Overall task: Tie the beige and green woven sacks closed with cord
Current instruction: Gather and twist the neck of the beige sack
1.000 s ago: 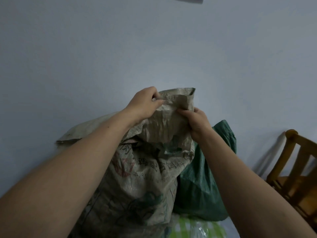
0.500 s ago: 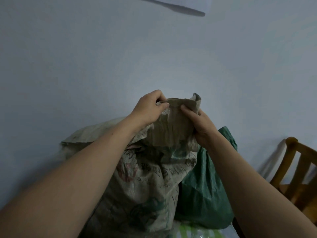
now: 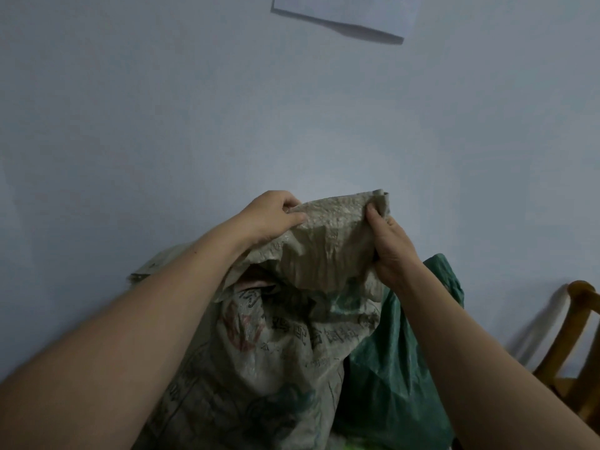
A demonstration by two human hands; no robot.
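A beige woven sack (image 3: 276, 352) with dark printed characters stands upright against the wall in the middle of the view. My left hand (image 3: 271, 216) grips the left part of its raised top edge. My right hand (image 3: 389, 245) pinches the right part of the same edge, so the mouth is stretched flat between both hands. A green woven sack (image 3: 399, 368) stands just right of the beige one, partly behind my right forearm, with its top crumpled. No cord is in view.
A pale blue wall (image 3: 194, 125) fills the background, with a white sheet (image 3: 347, 11) fixed high on it. A wooden chair (image 3: 578, 358) stands at the right edge. Something green and white shows at the bottom edge beneath the sacks.
Both hands slid apart along the beige sack's top edge, spreading it wider and flatter. The view tilted upward, bringing the white sheet on the wall into sight.
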